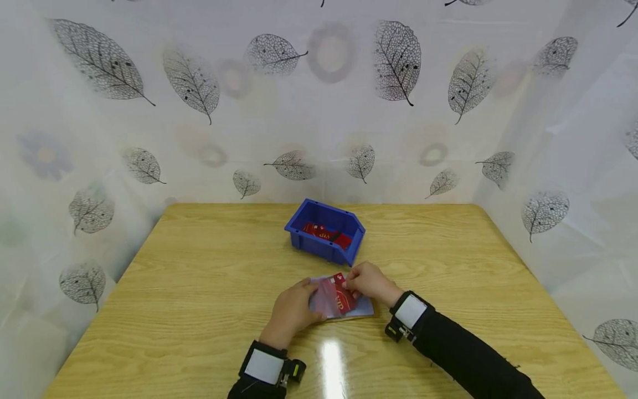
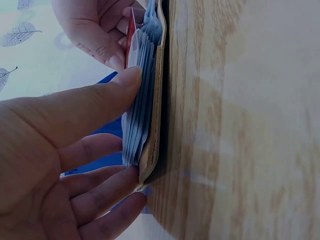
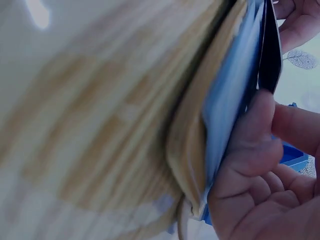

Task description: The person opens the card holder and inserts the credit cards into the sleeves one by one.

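Note:
A card holder [image 1: 366, 307] with a tan cover and a stack of bluish clear sleeves [image 2: 138, 107] lies open on the wooden table. My left hand [image 1: 294, 309] holds it at the left side, thumb on the top sleeve and fingers along the edge of the stack. With thumb and forefinger, my right hand [image 1: 371, 284] pinches the right edge of a red card [image 1: 343, 296] with gold lettering. The card lies over the sleeves, its left part overlapped by a clear pinkish sleeve [image 1: 325, 299]. Seen from the right wrist, the card [image 3: 270, 55] looks dark and edge-on.
Just behind the card holder stands a blue plastic bin [image 1: 319, 250] with several red cards [image 1: 326, 234] inside, one showing "VIP". The wooden table [image 1: 199, 288] reaches back to a white curtain [image 1: 319, 111] printed with leaves, which also hangs at both sides.

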Available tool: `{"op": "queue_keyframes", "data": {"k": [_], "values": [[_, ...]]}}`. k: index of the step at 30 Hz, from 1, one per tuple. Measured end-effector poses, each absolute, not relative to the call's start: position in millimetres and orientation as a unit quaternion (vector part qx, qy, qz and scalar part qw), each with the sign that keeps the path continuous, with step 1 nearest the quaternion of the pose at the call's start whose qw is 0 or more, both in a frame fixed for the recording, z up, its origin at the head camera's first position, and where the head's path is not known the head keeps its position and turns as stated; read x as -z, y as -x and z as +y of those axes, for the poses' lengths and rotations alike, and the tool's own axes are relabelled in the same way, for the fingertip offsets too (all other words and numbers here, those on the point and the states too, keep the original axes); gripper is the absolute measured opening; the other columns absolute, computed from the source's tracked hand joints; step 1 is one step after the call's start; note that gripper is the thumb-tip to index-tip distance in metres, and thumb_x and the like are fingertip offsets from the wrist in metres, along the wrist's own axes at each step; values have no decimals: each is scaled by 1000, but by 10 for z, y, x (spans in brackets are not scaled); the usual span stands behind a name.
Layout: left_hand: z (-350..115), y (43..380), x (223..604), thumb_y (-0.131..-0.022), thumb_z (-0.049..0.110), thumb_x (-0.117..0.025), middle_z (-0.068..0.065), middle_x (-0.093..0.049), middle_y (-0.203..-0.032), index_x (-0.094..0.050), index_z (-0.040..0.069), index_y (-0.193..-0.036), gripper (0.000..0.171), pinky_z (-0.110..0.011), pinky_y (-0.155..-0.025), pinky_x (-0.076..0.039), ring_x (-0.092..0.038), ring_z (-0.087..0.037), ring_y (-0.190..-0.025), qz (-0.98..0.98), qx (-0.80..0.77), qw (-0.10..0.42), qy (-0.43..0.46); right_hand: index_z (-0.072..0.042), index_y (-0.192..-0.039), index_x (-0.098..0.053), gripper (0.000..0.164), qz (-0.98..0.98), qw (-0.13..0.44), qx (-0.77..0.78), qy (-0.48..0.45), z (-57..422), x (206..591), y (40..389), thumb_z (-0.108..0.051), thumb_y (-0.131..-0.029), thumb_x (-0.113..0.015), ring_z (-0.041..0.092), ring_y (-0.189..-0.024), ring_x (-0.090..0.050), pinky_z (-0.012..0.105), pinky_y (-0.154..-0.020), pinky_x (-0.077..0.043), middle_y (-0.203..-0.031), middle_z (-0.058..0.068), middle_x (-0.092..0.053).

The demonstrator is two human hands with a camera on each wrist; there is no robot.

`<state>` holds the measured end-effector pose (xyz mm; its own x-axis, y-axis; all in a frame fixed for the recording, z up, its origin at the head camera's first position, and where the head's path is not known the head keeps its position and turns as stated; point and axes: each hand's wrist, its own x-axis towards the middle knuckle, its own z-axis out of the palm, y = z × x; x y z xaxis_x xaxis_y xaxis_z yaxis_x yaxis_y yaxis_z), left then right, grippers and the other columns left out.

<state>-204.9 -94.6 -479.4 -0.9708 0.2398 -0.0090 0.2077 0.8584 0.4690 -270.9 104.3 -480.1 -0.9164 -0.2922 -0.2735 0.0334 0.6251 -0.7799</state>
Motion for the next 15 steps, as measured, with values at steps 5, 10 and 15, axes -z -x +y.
{"op": "queue_keyframes", "data": {"k": [5,10,15], "values": [[-937,2057,4825,-68,32,-88,-20,-54,-137,-63,4,-127,70,-48,-98,-45,-55,-38,-121,963,-243,37,-106,2,-72,-64,17,856,224,464,46,988,4823,2680,-3,-88,-66,13,-50,-60,29,-49,-54,-60,5,-61],[-940,2055,4827,-68,33,-88,-20,-54,-137,-62,4,-128,71,-48,-98,-44,-54,-38,-122,963,-245,38,-102,3,-72,-64,20,858,239,449,66,933,4803,2642,-3,-91,-63,16,-49,-63,31,-49,-55,-58,8,-63],[-948,2041,4814,-68,33,-87,-20,-54,-137,-62,4,-128,71,-47,-98,-45,-55,-38,-121,963,-245,33,-105,1,-70,-64,22,887,228,387,104,923,4718,2619,-3,-92,-60,19,-50,-65,31,-48,-54,-59,7,-64]]}}
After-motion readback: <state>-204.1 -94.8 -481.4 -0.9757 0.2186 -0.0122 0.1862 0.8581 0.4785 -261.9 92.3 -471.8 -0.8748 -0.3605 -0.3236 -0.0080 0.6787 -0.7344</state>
